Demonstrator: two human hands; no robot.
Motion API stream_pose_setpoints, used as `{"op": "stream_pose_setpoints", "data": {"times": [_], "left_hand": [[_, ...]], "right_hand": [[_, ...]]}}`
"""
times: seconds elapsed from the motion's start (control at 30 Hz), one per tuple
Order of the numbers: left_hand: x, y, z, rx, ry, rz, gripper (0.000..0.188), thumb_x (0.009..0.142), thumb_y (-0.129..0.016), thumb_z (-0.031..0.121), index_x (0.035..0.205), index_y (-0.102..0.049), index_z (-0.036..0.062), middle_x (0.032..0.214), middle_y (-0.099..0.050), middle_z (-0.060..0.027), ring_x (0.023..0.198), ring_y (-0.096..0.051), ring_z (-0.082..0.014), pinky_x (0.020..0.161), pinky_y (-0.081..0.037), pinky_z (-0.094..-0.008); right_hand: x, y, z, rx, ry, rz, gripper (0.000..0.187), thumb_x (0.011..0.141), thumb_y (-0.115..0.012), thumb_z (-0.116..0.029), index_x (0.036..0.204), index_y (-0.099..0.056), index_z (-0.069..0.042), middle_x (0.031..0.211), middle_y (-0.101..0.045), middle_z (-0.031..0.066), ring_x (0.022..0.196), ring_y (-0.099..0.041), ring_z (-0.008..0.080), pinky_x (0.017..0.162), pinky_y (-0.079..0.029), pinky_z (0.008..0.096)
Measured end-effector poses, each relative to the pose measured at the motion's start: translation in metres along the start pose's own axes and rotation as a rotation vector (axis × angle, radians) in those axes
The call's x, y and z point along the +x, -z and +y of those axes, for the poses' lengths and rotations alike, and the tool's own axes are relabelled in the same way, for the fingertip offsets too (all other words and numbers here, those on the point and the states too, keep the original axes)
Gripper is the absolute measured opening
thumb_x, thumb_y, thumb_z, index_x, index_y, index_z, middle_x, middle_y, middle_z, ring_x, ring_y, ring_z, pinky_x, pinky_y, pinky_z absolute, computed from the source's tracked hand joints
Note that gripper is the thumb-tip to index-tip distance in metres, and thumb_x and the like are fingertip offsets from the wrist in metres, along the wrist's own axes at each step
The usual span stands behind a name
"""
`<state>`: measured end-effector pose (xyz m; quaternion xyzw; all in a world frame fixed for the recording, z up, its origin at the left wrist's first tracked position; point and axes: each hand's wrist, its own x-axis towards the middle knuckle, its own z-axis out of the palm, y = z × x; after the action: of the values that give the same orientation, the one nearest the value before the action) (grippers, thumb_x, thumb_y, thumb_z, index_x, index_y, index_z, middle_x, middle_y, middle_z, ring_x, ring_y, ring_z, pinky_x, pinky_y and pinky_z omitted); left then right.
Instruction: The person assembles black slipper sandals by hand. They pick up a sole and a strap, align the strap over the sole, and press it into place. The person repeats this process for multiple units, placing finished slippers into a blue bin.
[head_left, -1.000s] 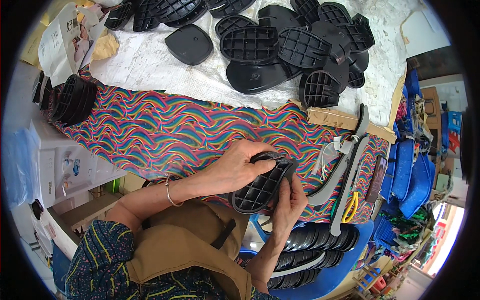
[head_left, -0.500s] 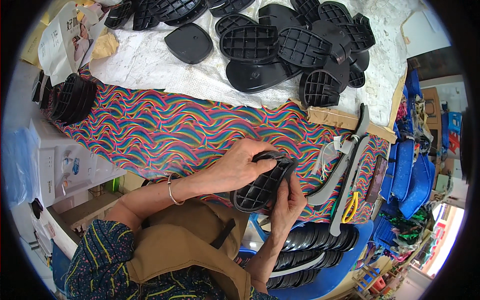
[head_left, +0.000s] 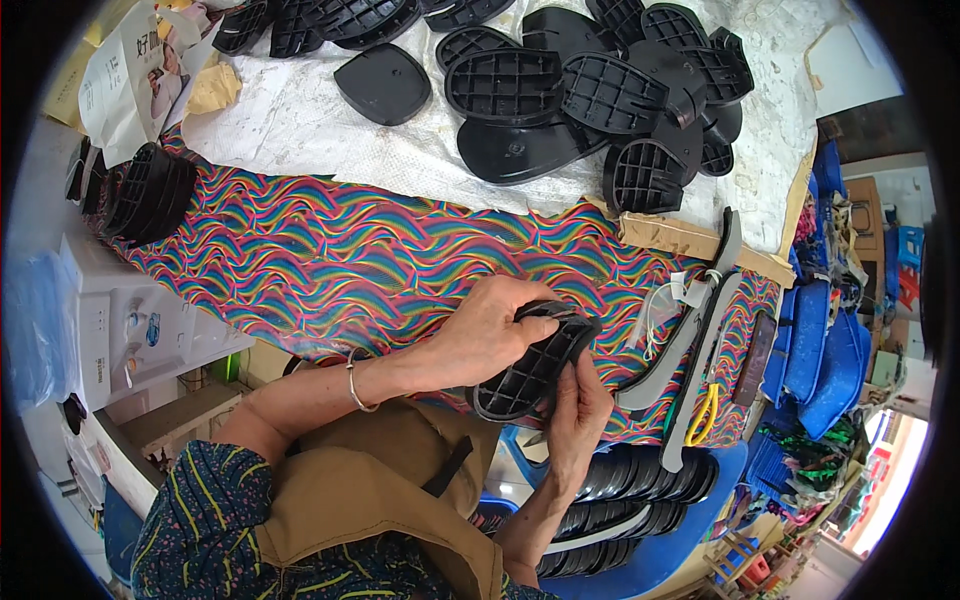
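Over the near edge of the patterned cloth, both of my hands hold one black shoe sole. Its hollow, gridded side faces up and it lies at a slant. My left hand is closed around the far end, the thumb pressed inside the rim. The fingers of my right hand grip the right edge from the near side. Part of the sole's rim is hidden behind the fingers.
Black soles lie heaped on a white sheet at the back. A stack of them stands at left. Right of my hands are long grey strips and yellow-handled scissors. A blue bin holds rows of black pieces.
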<state>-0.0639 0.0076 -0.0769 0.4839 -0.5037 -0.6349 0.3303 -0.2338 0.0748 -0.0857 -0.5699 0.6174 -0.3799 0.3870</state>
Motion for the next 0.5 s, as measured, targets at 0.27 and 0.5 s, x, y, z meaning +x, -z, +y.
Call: {"op": "stream_pose_setpoints", "data": {"times": [0.27,0.5], "left_hand": [[-0.003,0.006,0.01,-0.095,-0.046,0.077,0.021,0.09,-0.063,0.005,0.108,-0.068,-0.005,0.089,-0.07,-0.0047,0.08,-0.062,-0.0073,0.071,-0.051,-0.0249],[-0.006,0.003,0.023,-0.205,-0.063,0.114,0.021,0.09,-0.063,0.005,0.107,-0.068,-0.0052,0.088,-0.069,-0.0037,0.079,-0.06,-0.0064,0.069,-0.05,-0.0239]], "right_hand": [[-0.038,-0.007,-0.015,0.049,-0.107,0.03,0.03,0.103,-0.048,-0.007,0.13,-0.059,0.001,0.068,-0.057,-0.0002,0.056,-0.051,0.0062,0.05,-0.039,0.021],[-0.048,-0.012,-0.028,0.116,-0.146,0.056,0.03,0.102,-0.046,-0.001,0.128,-0.059,0.003,0.069,-0.061,0.0051,0.058,-0.057,0.009,0.053,-0.045,0.0242]]}}
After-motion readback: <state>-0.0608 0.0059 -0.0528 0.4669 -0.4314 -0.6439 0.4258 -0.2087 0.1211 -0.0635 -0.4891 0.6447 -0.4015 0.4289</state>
